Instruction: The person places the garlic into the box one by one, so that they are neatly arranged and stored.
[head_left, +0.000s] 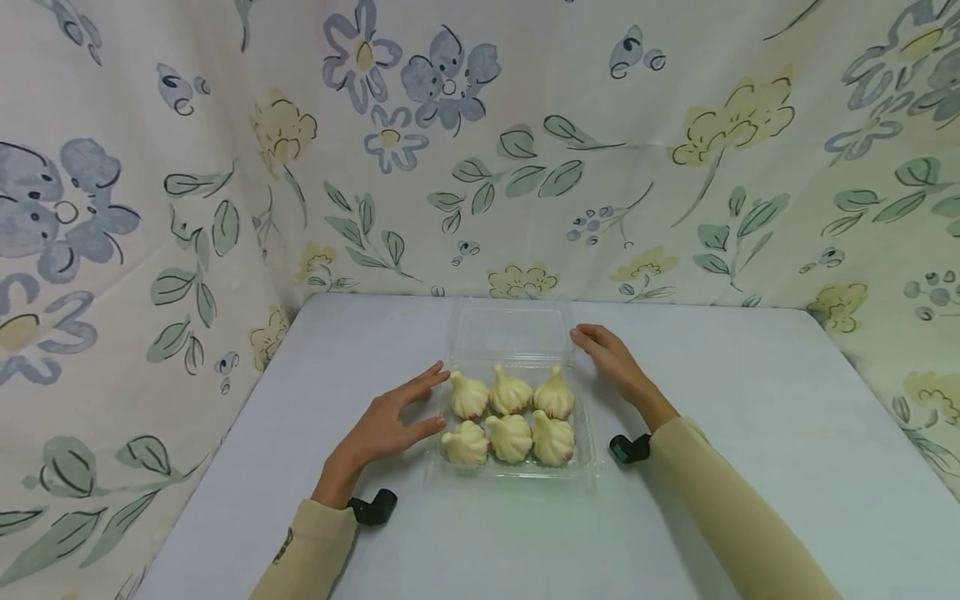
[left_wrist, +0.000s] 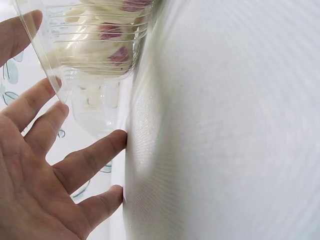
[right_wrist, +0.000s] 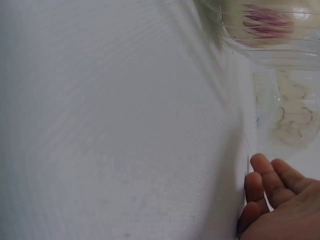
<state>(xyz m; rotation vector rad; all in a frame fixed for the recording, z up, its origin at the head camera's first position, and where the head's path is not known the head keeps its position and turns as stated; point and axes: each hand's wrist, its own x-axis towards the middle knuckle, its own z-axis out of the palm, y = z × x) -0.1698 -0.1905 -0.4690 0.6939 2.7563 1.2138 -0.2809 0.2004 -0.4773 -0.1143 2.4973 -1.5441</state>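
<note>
A clear plastic clamshell box [head_left: 513, 476] lies with its lid [head_left: 512, 332] folded back flat on the far side. Garlic bulbs [head_left: 510, 392] fill it in two rows of three, cream-coloured with purple patches showing in the left wrist view. Fingers spread, my left hand [head_left: 390, 421] reaches the box's left side, thumb and fingertips right at the rim; two of its fingers [left_wrist: 92, 155] extend down to the tabletop. My right hand [head_left: 611, 360] is beside the lid's right edge, fingertips close to it. In the right wrist view its fingers [right_wrist: 272, 182] bend loosely with nothing between them.
The box is on a white table [head_left: 750, 433] that runs out to both sides. Behind and to the sides hangs a floral curtain [head_left: 525, 208]. A small black camera [head_left: 375, 507] sits at the left wrist, another black camera [head_left: 628, 448] at the right.
</note>
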